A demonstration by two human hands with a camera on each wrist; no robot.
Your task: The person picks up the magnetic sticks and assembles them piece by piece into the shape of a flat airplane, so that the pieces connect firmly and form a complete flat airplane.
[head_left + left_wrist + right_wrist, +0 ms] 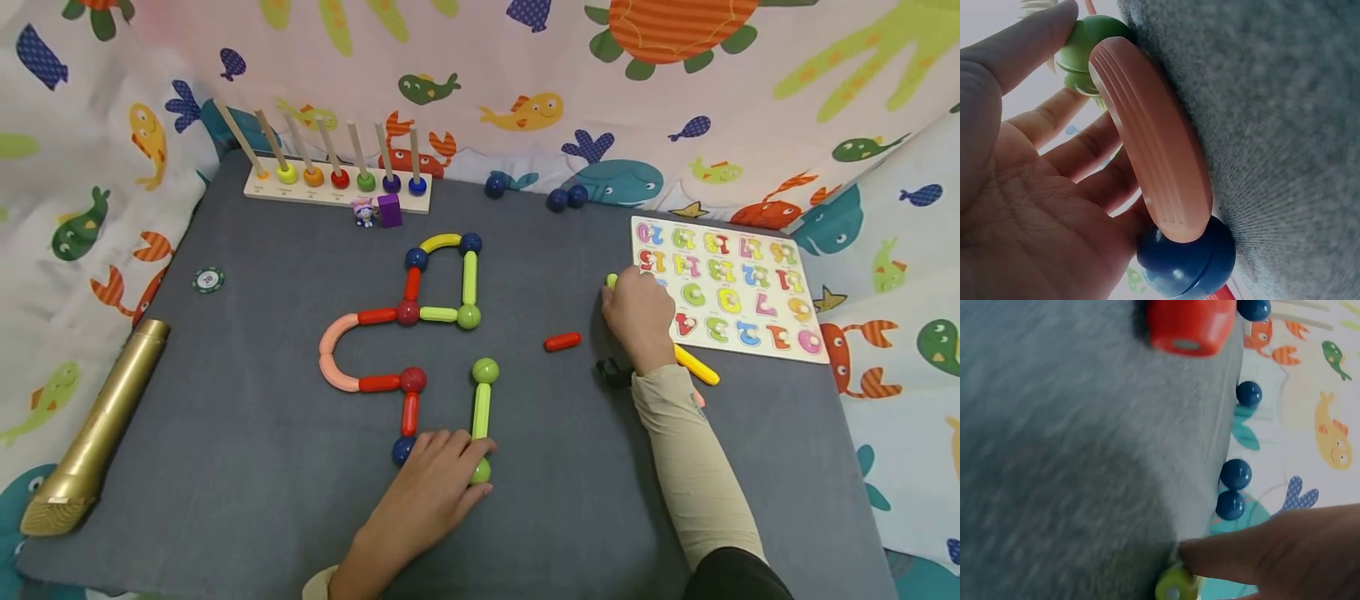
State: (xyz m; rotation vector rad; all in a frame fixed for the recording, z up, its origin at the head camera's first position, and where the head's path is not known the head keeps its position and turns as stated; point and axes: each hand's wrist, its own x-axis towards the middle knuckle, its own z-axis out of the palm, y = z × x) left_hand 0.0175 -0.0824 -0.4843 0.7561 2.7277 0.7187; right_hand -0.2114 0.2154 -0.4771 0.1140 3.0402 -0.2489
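My left hand point(442, 475) pinches a light green ball point(1094, 47) between thumb and index finger. Between that ball and a dark blue ball point(1188, 259) lies a curved pink rod point(1154, 137), hidden under the hand in the head view. These pieces form the bottom of a figure of rods and balls, which also has a green rod point(482, 410) and a red rod point(409, 414). Over by the number board, my right hand point(639, 317) pinches a light green rod point(1175, 586), mostly hidden by the fingers. A loose red rod point(562, 342) lies to its left.
A number puzzle board point(731, 287) lies at right, with a yellow rod point(697, 365) below it. Behind stand a peg counter point(337, 179), a purple block point(389, 210) and several blue balls point(495, 184). At left are a poker chip point(208, 280) and a gold brush point(97, 429).
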